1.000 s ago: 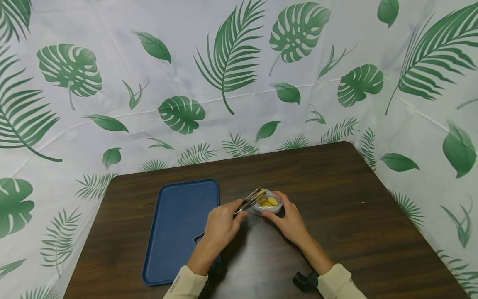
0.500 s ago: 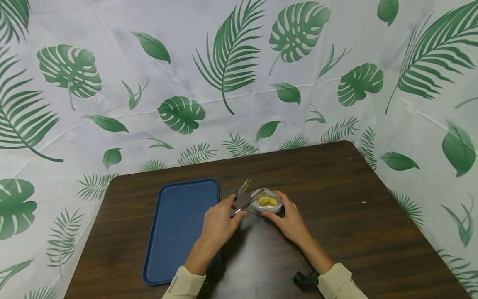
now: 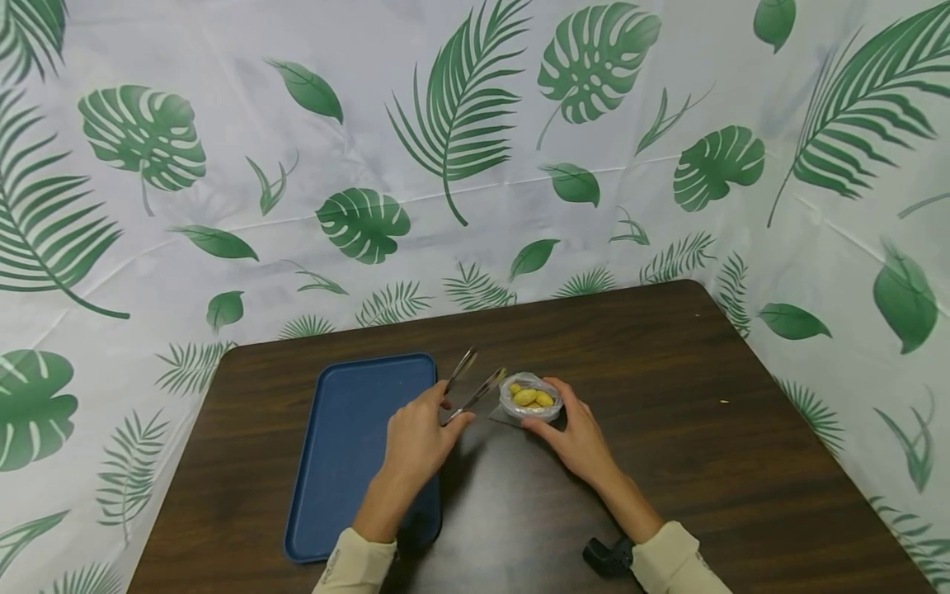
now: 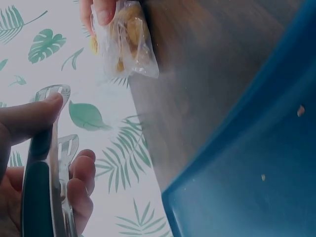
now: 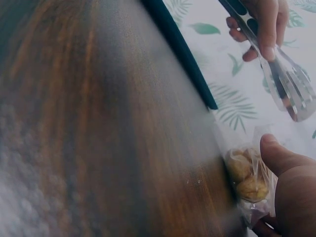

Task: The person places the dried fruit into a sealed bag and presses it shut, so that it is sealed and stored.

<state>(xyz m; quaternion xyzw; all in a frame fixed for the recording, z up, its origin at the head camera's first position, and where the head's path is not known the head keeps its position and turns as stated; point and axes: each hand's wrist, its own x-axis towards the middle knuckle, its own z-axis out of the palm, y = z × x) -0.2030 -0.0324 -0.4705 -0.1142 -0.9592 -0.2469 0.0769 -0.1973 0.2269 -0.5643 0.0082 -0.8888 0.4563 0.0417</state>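
Note:
My left hand (image 3: pixel 417 441) holds metal serving tongs (image 3: pixel 475 394), thumb on one arm and fingers on the other, as the left wrist view shows. The tong arms stand apart, their slotted tips left of a clear plastic bag (image 3: pixel 508 403). Its mouth is folded open at the top. Several rounded yellow pieces (image 3: pixel 525 398) lie inside; through the plastic in the right wrist view these lumps (image 5: pixel 253 188) look golden brown. My right hand (image 3: pixel 575 433) grips the bag from the right, thumb at the near side and fingers behind, partly hidden.
A blue rectangular tray (image 3: pixel 364 445) lies on the dark wooden table (image 3: pixel 653 355), left of the bag, with tiny crumbs (image 4: pixel 301 111) on it. A small yellow fleck (image 3: pixel 723 402) is on the table's right side. A leaf-printed cloth (image 3: pixel 460 272) hangs behind the table.
The tongs were squeezed together over the bag's mouth; they have spread apart and moved left, away from it, with my left hand. My right hand has stayed on the bag.

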